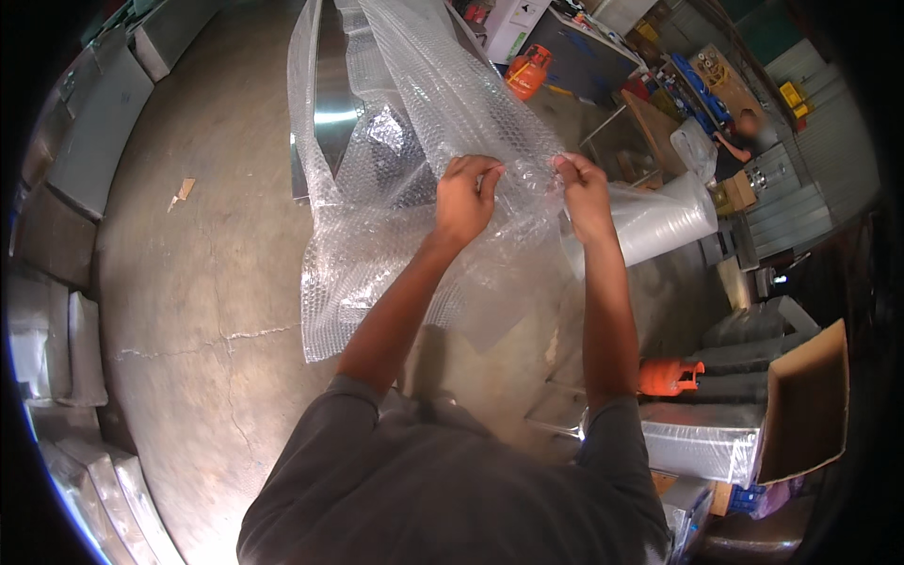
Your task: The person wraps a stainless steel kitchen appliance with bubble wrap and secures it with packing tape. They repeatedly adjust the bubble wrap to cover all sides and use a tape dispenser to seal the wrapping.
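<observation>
Closest to my camera is a dark grey shirt, filling the bottom centre of the frame. Beyond it I have a brownish concrete floor, cracked left of centre, in a cluttered workshop; a corrugated wall stands at the upper right. I count two hands, slightly apart at the centre: the left hand and the right hand both pinch one sheet of bubble wrap. It trails from the top centre to mid-frame, partly over a shiny metal piece. I also get one roll of clear wrap right of centre, two orange gas cylinders, upper and lower right, one open cardboard box lower right, and one other person upper right.
</observation>
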A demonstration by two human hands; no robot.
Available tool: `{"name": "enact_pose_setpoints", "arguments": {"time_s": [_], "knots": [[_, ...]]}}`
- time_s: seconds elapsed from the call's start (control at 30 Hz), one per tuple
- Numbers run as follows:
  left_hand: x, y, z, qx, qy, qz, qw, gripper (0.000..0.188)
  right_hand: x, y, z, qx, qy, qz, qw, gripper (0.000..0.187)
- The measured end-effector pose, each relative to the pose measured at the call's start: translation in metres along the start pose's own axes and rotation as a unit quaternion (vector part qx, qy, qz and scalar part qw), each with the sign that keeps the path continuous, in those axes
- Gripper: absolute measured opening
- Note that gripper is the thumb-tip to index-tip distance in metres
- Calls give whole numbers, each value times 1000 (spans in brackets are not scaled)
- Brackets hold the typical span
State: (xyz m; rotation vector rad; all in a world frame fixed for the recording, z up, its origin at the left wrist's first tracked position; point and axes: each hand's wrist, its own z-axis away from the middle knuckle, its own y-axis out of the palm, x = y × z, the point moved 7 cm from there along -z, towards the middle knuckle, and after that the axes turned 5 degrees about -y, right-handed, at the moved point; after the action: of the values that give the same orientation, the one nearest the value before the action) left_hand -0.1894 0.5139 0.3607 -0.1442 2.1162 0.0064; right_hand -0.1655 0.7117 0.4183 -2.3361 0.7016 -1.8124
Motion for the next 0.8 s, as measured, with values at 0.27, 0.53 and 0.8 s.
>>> {"name": "enact_pose_setpoints", "arguments": {"time_s": [0.27, 0.53, 0.8], "knots": [[-20, -17, 14, -57, 87, -42, 994, 3, -6, -3, -15, -20, 1, 25, 999, 22], [-45, -42, 23, -85, 247, -113, 959, 14, -7, 8, -31, -19, 18, -31, 999, 20], [-42, -61, 31, -121, 296, -124, 939, 16, -20, -15, -51, -118, 8, -107, 987, 17]]}}
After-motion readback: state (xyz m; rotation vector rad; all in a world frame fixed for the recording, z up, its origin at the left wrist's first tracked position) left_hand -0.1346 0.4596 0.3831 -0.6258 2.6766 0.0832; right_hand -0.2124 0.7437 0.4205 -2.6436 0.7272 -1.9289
